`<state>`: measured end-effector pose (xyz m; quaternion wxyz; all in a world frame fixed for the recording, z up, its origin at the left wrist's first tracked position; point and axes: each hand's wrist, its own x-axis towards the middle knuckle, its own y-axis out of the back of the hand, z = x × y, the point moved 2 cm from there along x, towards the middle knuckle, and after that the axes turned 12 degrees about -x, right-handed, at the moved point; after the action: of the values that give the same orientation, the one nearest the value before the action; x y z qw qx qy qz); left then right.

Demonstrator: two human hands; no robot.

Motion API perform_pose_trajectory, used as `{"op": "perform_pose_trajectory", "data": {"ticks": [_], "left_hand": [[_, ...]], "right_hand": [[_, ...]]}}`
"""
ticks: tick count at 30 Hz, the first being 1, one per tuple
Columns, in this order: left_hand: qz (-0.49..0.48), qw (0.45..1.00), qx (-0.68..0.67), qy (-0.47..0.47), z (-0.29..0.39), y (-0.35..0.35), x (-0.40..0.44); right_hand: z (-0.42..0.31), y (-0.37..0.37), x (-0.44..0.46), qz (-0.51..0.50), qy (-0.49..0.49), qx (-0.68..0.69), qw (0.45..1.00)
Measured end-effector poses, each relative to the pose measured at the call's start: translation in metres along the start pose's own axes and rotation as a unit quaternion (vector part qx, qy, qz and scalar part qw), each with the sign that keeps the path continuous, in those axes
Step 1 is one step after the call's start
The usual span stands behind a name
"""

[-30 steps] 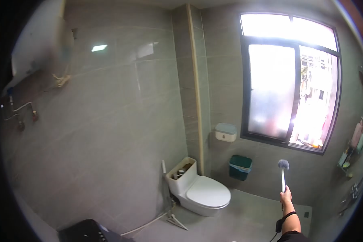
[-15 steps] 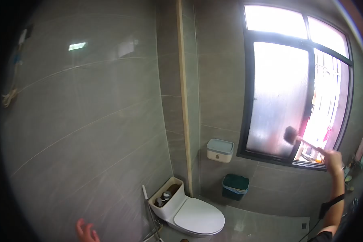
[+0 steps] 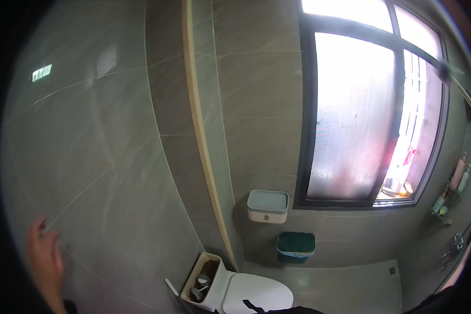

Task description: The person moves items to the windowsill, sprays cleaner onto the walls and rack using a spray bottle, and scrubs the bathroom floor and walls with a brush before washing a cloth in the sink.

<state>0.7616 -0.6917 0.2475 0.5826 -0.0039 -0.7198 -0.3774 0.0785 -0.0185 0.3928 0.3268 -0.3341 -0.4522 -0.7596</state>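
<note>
My left hand (image 3: 46, 256) is raised at the lower left, in front of the grey tiled wall, with its fingers loosely bent and apart and nothing in them. The brush (image 3: 445, 72) is at the upper right, before the window's edge; its head is blurred and its pale handle slants down to the right, out of the picture. My right hand is hidden beyond the right edge, and only a strip of my right forearm (image 3: 461, 267) shows at the lower right.
A white toilet (image 3: 259, 294) with an uncovered tank stands at the bottom, a pale stick (image 3: 171, 287) beside it. A lidded box (image 3: 268, 206) and a green bin (image 3: 295, 247) hang below the window (image 3: 350, 120). Bottles (image 3: 458, 171) stand on a right-wall shelf.
The brush has swung up and right, from the lower window to its upper right edge. My right hand has left the picture. My left hand has come further into view, and the view has shifted.
</note>
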Motion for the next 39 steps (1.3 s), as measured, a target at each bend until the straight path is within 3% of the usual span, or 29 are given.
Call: {"op": "perform_pose_trajectory", "data": {"ticks": [1, 3, 5, 7, 8, 11, 12, 13, 14, 15, 17, 20, 21, 23, 24, 27, 28, 31, 33, 34, 36, 39], "left_hand": [[-0.040, 0.994, 0.006, -0.105, 0.035, -0.014, 0.028], [-0.026, 0.965, -0.116, -0.235, 0.112, -0.041, 0.063], [-0.008, 0.921, -0.255, -0.293, 0.163, -0.086, 0.062], [0.011, 0.891, -0.331, -0.309, 0.199, -0.147, 0.028], [-0.017, 0.875, -0.336, -0.349, 0.221, -0.152, 0.016], [-0.085, 0.836, -0.458, -0.290, 0.235, -0.213, -0.054], [-0.207, 0.809, -0.522, -0.175, 0.246, -0.204, -0.065], [-0.192, 0.798, -0.549, -0.157, 0.259, -0.214, -0.066], [-0.181, 0.800, -0.542, -0.182, 0.273, -0.218, -0.056], [-0.179, 0.801, -0.534, -0.203, 0.281, -0.215, -0.053], [-0.173, 0.799, -0.526, -0.235, 0.299, -0.211, -0.032], [-0.161, 0.802, -0.542, -0.192, 0.285, -0.216, -0.038], [-0.229, 0.812, -0.524, -0.117, 0.266, -0.215, -0.051], [-0.157, 0.866, -0.467, -0.089, 0.228, -0.211, -0.075], [-0.184, 0.876, -0.445, -0.039, 0.206, -0.206, -0.089], [-0.189, 0.865, -0.459, 0.070, 0.205, -0.206, -0.087], [-0.197, 0.853, -0.473, 0.098, 0.212, -0.203, -0.081], [-0.161, 0.849, -0.502, -0.030, 0.247, -0.200, -0.062], [-0.137, 0.850, -0.500, -0.099, 0.244, -0.204, -0.057], [-0.155, 0.861, -0.482, -0.052, 0.229, -0.205, -0.070], [-0.175, 0.880, -0.438, 0.055, 0.192, -0.207, -0.102], [-0.126, 0.881, -0.451, 0.074, 0.169, -0.222, -0.122]], "right_hand": [[-0.056, 0.011, 0.025, -0.016, 0.030, 0.148, 0.988], [-0.184, 0.015, 0.066, -0.047, 0.099, 0.418, 0.902], [-0.353, -0.038, 0.070, 0.102, 0.163, 0.555, 0.809], [-0.479, 0.021, 0.013, 0.050, 0.254, 0.322, 0.911], [-0.547, -0.015, 0.000, 0.022, 0.296, 0.285, 0.912], [-0.629, 0.010, -0.043, -0.023, 0.300, 0.280, 0.912], [-0.650, 0.016, -0.045, -0.062, 0.300, 0.313, 0.899], [-0.681, 0.017, -0.044, -0.090, 0.301, 0.321, 0.893], [-0.710, 0.032, -0.045, -0.062, 0.291, 0.367, 0.881], [-0.724, 0.069, -0.050, -0.115, 0.323, 0.389, 0.855], [-0.796, 0.084, -0.049, -0.043, 0.304, 0.454, 0.837], [-0.805, 0.084, -0.047, -0.055, 0.314, 0.447, 0.836], [-0.791, 0.061, -0.051, -0.056, 0.298, 0.427, 0.852], [-0.733, -0.015, -0.057, -0.040, 0.237, 0.450, 0.860], [-0.715, -0.039, -0.060, -0.019, 0.187, 0.495, 0.848], [-0.724, -0.050, -0.064, -0.067, 0.155, 0.511, 0.843], [-0.740, -0.010, -0.071, -0.057, 0.151, 0.503, 0.849], [-0.810, 0.044, -0.081, -0.116, 0.257, 0.500, 0.819], [-0.806, 0.044, -0.081, -0.116, 0.296, 0.478, 0.819], [-0.806, 0.046, -0.084, -0.117, 0.322, 0.466, 0.815], [-0.762, 0.039, -0.068, -0.165, 0.246, 0.499, 0.814], [-0.777, 0.054, -0.061, -0.168, 0.213, 0.615, 0.741]]}}
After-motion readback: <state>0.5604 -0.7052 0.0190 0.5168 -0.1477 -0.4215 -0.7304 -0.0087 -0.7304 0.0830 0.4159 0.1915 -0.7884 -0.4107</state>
